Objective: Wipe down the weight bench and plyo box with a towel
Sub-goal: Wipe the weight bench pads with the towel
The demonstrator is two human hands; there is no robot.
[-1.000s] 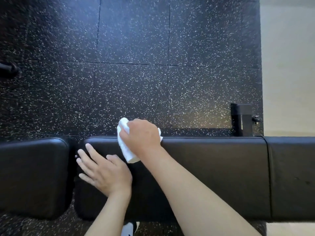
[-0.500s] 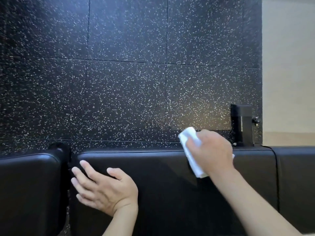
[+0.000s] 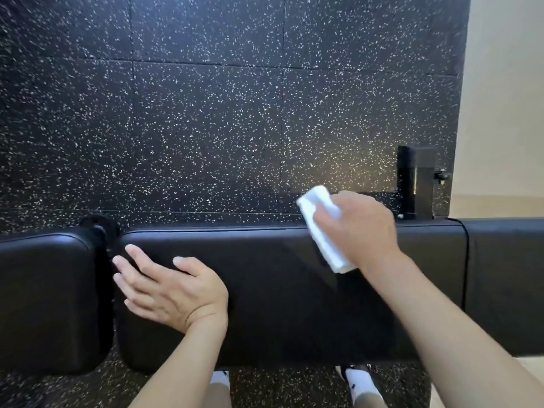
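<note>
At the left end of the weight bench (image 3: 279, 290) there is a separate black pad (image 3: 44, 295), divided from the long pad by a narrow gap. Just right of this gap, the left hand (image 3: 173, 290) rests flat on the long pad, near its left edge; its fingers are straight and spread, and it holds nothing. Further right, at the far edge of the same pad, the right hand (image 3: 359, 231) grips a folded white towel (image 3: 323, 231) with curled fingers. The towel lies across the far edge, with its lower end on the pad surface and its upper end over the speckled black floor (image 3: 206, 113). Beyond the bench, near its right part, a black metal post (image 3: 415, 181) stands on the floor. Under the near edge, two white socks (image 3: 357, 381) are visible.
</note>
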